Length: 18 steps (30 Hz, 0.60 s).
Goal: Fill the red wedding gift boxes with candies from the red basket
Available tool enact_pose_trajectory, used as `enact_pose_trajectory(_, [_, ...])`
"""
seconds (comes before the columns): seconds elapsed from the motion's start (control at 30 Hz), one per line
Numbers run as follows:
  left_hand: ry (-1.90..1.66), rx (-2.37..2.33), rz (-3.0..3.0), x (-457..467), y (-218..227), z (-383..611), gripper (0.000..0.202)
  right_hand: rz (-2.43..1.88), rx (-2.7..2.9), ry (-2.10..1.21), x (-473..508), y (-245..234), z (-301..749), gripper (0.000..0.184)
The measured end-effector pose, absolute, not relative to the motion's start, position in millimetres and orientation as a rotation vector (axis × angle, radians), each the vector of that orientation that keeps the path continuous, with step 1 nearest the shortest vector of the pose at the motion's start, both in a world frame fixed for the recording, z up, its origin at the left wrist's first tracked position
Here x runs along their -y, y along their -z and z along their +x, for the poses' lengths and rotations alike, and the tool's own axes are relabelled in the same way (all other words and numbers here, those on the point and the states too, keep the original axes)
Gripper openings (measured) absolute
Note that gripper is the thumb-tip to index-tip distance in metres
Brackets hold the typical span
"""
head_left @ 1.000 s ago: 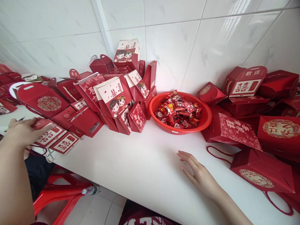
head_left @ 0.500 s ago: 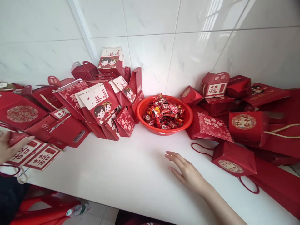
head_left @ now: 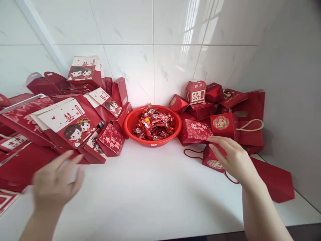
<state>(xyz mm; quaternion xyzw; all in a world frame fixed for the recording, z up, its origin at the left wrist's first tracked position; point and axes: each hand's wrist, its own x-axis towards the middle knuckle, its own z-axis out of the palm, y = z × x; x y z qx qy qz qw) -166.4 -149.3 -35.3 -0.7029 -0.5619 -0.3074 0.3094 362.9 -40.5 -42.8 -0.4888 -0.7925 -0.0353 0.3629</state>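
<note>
A red plastic basin [head_left: 175, 129] full of red-wrapped candies [head_left: 153, 123] stands against the tiled wall on a white counter [head_left: 150, 190]. My right hand [head_left: 232, 159] reaches over a small red gift bag with a gold medallion [head_left: 212, 162], fingers spread and touching or just above it. My left hand [head_left: 56, 182] hovers above the counter in front of the left heap of red boxes [head_left: 72, 122], fingers apart, blurred and holding nothing.
Red paper gift boxes and bags are piled on both sides of the basin; the right pile [head_left: 220, 110] fills the corner by the grey side wall [head_left: 293, 100]. A flat red bag [head_left: 273, 182] lies near the counter's right front edge.
The view has swung right. My right hand moved from the bare counter to the small red bag on the right. My left hand left the flat boxes at far left and came toward the middle.
</note>
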Motion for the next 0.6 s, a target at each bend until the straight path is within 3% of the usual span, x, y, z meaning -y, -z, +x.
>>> enact_pose_trajectory(0.2, [0.404, 1.295, -2.711, 72.6, 96.9, -65.7, 0.032, -1.549, 1.697, 0.357, 50.8, 38.3, 405.7, 0.024])
enact_pose_trajectory(0.33, [0.237, 1.460, -2.967, 49.4, 129.0, -31.4, 0.048, -1.923, 1.450, 0.452, 47.2, 42.5, 465.0, 0.028])
enact_pose_trajectory(0.47, [0.302, 1.512, -3.022, 36.2, 151.3, -24.2, 0.056, -2.112, 1.447, 0.170, 26.6, 56.4, 493.7, 0.027])
enact_pose_trajectory(0.53, [0.334, 1.528, -3.028, 33.9, 155.2, -24.6, 0.056, -2.099, 1.534, 0.101, 11.7, 67.5, 486.4, 0.035])
enact_pose_trajectory(0.6, [0.332, 1.539, -3.034, 33.6, 155.2, -25.5, 0.056, -2.134, 1.635, 0.187, -3.8, 78.4, 471.5, 0.060])
